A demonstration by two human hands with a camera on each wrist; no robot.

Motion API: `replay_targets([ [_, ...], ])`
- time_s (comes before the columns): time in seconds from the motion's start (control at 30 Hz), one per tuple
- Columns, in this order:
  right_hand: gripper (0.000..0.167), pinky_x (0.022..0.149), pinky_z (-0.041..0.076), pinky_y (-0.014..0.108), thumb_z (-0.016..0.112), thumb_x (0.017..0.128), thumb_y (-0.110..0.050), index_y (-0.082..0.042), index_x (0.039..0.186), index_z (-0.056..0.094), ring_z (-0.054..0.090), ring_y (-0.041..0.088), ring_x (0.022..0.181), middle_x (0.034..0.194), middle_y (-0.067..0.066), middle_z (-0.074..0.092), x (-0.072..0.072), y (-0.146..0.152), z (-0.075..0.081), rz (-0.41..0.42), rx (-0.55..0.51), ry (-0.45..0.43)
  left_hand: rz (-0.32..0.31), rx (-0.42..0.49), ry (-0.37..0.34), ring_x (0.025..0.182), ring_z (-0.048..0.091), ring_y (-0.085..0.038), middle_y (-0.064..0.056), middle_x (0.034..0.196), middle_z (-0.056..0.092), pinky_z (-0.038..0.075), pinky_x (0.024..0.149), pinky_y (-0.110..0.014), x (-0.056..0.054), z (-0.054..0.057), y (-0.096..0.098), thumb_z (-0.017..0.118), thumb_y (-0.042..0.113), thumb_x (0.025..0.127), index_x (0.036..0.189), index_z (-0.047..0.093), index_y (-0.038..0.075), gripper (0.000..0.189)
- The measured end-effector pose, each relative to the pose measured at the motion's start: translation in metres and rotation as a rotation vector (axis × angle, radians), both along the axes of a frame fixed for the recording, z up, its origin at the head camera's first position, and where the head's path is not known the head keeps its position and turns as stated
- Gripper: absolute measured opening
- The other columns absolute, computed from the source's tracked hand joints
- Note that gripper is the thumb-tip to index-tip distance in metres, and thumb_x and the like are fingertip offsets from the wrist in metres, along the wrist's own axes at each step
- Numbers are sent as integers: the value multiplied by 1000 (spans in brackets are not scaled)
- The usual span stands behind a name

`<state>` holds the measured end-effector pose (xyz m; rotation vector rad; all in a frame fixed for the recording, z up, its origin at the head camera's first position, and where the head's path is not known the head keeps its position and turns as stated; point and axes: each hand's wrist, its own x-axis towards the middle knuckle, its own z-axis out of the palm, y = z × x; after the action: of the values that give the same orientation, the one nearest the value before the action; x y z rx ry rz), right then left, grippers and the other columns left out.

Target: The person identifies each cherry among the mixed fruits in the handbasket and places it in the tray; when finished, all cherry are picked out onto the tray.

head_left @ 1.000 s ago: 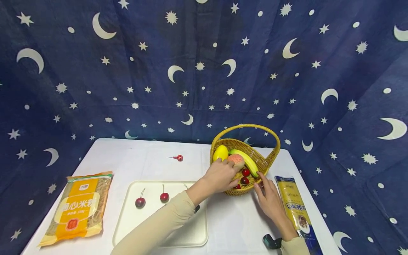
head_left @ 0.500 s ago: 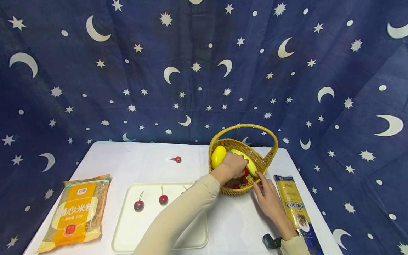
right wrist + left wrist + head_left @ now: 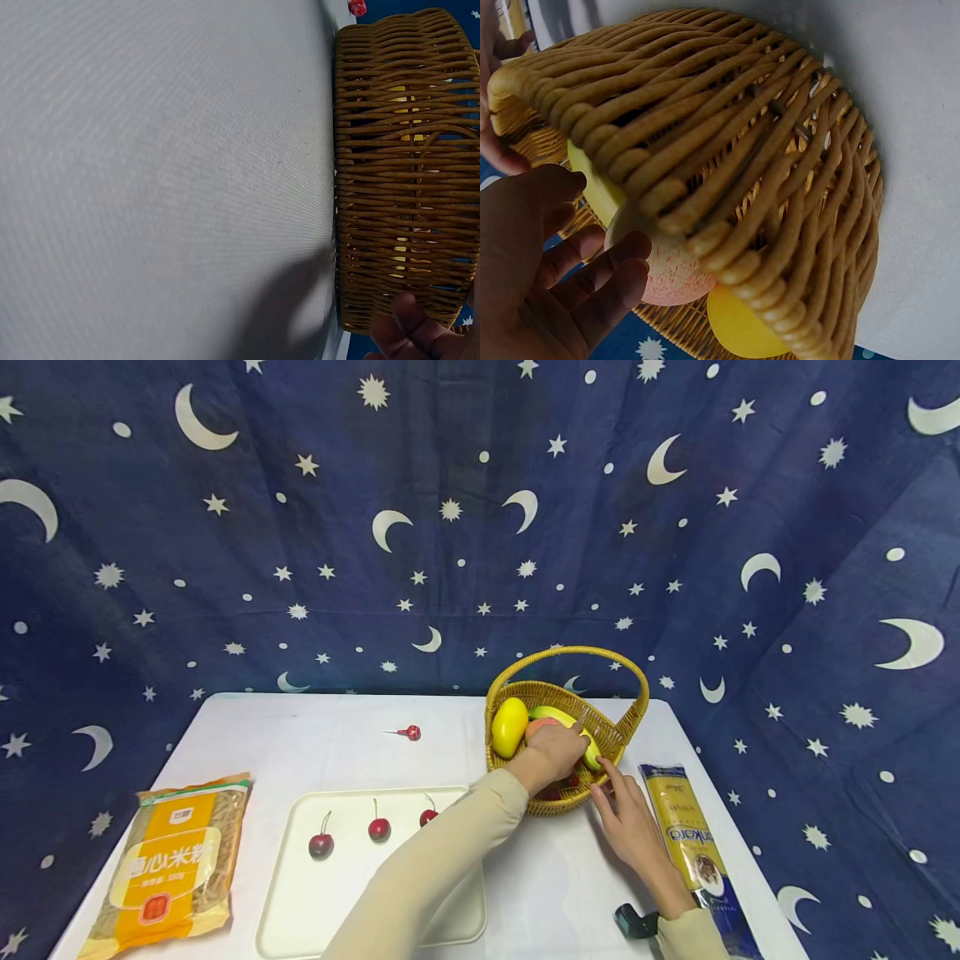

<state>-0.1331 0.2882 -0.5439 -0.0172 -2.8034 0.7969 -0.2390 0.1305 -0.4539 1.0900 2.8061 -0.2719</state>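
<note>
A wicker basket [image 3: 491,756] with an arched handle holds a yellow lemon-like fruit [image 3: 510,727], a pinkish peach [image 3: 540,725], a banana [image 3: 592,755] and dark red cherries [image 3: 551,793]. My left hand [image 3: 557,752] reaches over the near rim into the basket, hiding part of the peach and cherries. In the left wrist view its fingers [image 3: 615,289] are spread and lightly bent, their tips overlapping the peach, with nothing gripped. My right hand [image 3: 633,822] holds the basket's right front rim, its thumb [image 3: 409,311] against the outer wall.
A cream tray [image 3: 330,906] with several stemmed cherries [image 3: 379,829] lies left of the basket. Further left is an orange noodle bag [image 3: 168,864]; at right, a blue-yellow pasta pack [image 3: 690,843]. A small red-handled pointed tool [image 3: 409,732] lies at the back.
My left hand has moved right and deeper into the basket, off the peach's front and towards the banana. The right hand stays at the rim. The head view has shifted slightly.
</note>
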Motion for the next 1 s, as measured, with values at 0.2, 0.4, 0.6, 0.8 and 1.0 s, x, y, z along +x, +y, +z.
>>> replay_targets([
  [0.2,56,95,50,54,51,112,-38,-16,163,41,62,33,111,122,17,61,0,1,-1,2,-3,9,-3,-32,-29,112,73,-11,10,153,59,62,90,-28,1,-3,5,68,36,104,143,65,36,40],
  [0.4,56,93,51,52,52,112,-37,-17,163,42,62,32,110,120,16,62,0,1,-1,6,-5,9,-26,-70,-49,118,69,-11,7,142,65,61,97,-29,5,-6,8,66,34,105,142,67,35,37],
  [0.6,56,91,50,50,51,112,-38,-19,163,40,60,29,107,119,14,61,-1,1,0,12,-6,-9,-19,-118,-39,121,67,-10,6,143,65,60,99,-29,7,-12,12,61,28,108,144,65,35,37],
  [0.8,57,90,49,48,51,112,-39,-18,164,39,59,27,105,118,13,60,0,2,0,1,5,-28,-14,-113,-44,122,68,-9,6,145,64,59,100,-29,10,-13,14,60,27,109,151,58,37,43],
  [1.0,56,90,49,48,52,112,-38,-19,164,40,59,27,105,117,13,60,0,3,1,13,1,-14,-13,-120,-49,121,69,-9,7,145,65,60,99,-29,12,-13,13,61,30,109,152,55,35,45],
])
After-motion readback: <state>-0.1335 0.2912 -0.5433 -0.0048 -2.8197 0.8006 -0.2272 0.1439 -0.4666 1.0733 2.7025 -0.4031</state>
